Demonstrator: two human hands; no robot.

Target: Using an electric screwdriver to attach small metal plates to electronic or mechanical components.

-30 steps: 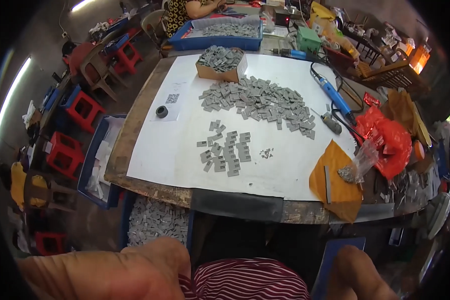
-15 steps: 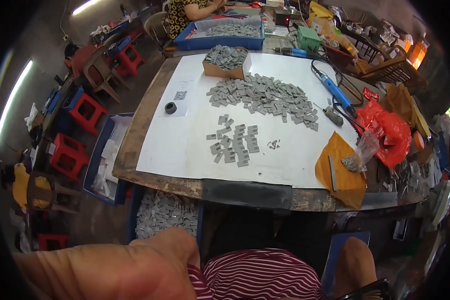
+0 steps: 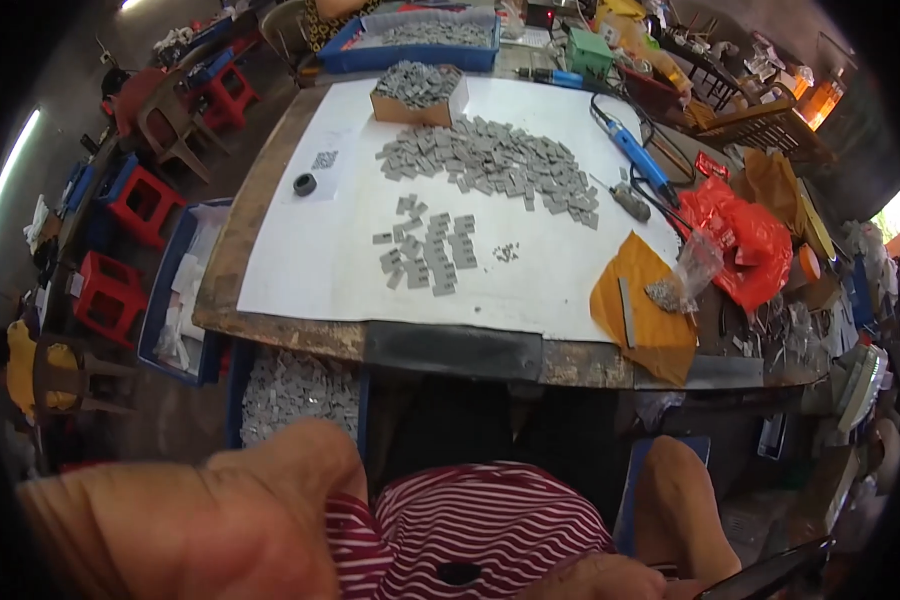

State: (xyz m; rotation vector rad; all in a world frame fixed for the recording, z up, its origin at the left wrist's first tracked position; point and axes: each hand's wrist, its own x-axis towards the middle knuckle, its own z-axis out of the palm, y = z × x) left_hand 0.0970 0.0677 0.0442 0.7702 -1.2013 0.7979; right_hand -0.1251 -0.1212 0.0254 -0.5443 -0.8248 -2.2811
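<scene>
White sheet [image 3: 320, 250] covers the table [image 3: 270, 330]; grey pieces [image 3: 490, 160] sit mid-sheet, its near edge bare. Fingers' state: cannot tell.

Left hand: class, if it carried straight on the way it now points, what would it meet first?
Probably the blue crate of small grey parts under the wooden table. The left hand is blurred and near the camera, so depth is uncertain.

One cardboard box [image 3: 419, 92], one blue tool [image 3: 634, 157], one black ring [image 3: 305, 184], two orange sheets [image 3: 642, 300].
</scene>
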